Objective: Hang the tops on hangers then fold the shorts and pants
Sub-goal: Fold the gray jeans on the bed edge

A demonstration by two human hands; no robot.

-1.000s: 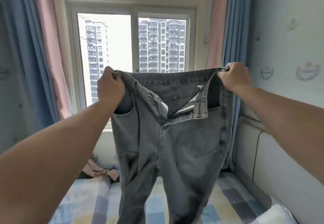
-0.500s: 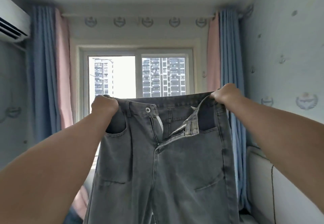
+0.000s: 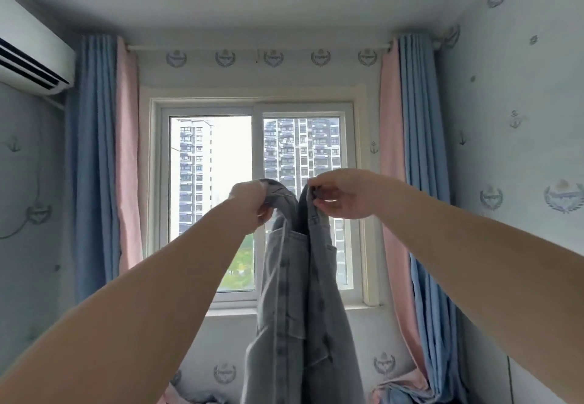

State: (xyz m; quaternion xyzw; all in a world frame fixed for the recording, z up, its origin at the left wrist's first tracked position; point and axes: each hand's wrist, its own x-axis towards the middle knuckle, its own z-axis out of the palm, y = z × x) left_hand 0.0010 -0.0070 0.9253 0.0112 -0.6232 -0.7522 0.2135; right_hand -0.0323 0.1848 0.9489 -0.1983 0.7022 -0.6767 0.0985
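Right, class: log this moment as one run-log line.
step: fold pants | grey denim jeans: held up, waist sides together | left hand: grips waistband | right hand: pinches waistband

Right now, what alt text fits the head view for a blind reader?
Two hands hold grey jeans up before a window, waistband ends close together, legs hanging down. The left hand grips one end; the right hand pinches the other. Blue and pink curtains flank the window.

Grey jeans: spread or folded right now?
Folded lengthwise: grey denim jeans hang as one narrow column, left hand and right hand gripping the waistband sides close together.
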